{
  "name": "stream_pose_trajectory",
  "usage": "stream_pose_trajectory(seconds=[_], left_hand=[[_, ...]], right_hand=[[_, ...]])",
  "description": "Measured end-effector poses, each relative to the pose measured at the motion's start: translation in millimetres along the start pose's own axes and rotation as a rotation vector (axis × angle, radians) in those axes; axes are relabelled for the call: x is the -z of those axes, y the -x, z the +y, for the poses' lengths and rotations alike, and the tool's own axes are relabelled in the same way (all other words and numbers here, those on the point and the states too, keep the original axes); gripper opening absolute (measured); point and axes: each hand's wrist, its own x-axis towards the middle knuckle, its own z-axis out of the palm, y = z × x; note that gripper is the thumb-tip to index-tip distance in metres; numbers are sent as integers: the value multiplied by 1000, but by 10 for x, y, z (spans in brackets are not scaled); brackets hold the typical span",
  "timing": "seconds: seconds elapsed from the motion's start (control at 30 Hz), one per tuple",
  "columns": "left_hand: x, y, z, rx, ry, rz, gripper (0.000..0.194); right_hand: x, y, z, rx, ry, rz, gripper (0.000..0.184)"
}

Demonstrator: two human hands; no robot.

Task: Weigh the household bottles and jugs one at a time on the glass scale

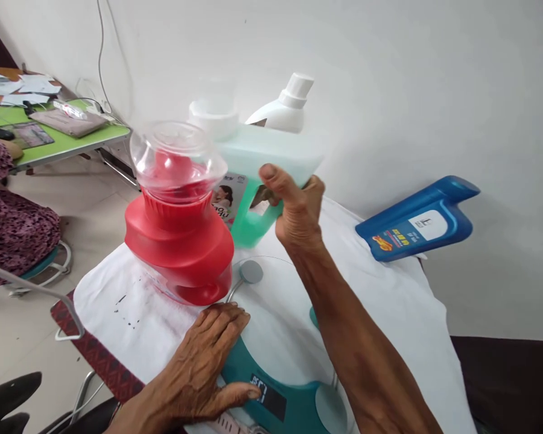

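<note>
My right hand (296, 208) is closed round the handle of a pale green jug (271, 160) with a white cap, held above a teal glass-topped scale (276, 337). My left hand (199, 367) lies flat, fingers spread, on the scale's left edge, its thumb by the dark display (269, 395). A red bottle (181, 241) with a clear domed cap stands just left of the scale, close to my left hand.
A white cloth (389, 289) covers the table. A blue bottle (419, 220) lies on its side by the wall at right. A white bottle (285, 108) stands behind the jug. A green table (63, 147) with papers and a seated person (9, 229) are at left.
</note>
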Motion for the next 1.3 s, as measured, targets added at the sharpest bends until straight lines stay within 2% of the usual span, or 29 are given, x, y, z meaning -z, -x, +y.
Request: stream_pose_trajectory(seconds=[0.1, 0.23, 0.33, 0.43, 0.63, 0.73, 0.87, 1.03, 1.2, 1.3], left_hand=[[3, -1, -4, 1, -7, -3, 83], [-3, -12, -12, -35, -5, 21, 91], [-13, -20, -17, -62, -16, 28, 106], [-17, -28, -17, -84, -34, 27, 118], [-3, -44, -11, -136, -100, 23, 129], [12, -9, 14, -130, -140, 9, 132], [21, 111, 60, -74, -189, -6, 134], [9, 181, 71, -8, -147, 4, 137], [9, 78, 17, -32, -99, -41, 142], [-3, 3, -53, -50, -96, -58, 145]], right_hand=[[146, -11, -187, 47, 55, 68, 53], [376, 158, -520, 90, 41, 260, 51], [605, 416, -711, 101, -9, 380, 49], [867, 740, -829, 95, -2, 432, 48], [1216, 1356, -954, 29, 33, 590, 32], [1298, 1552, -959, 7, 21, 635, 32], [1362, 1672, -941, 19, -21, 647, 33], [1374, 1662, -917, 17, -41, 604, 37], [1372, 1619, -904, 27, -34, 577, 33], [1378, 1597, -903, 31, -44, 609, 34]])
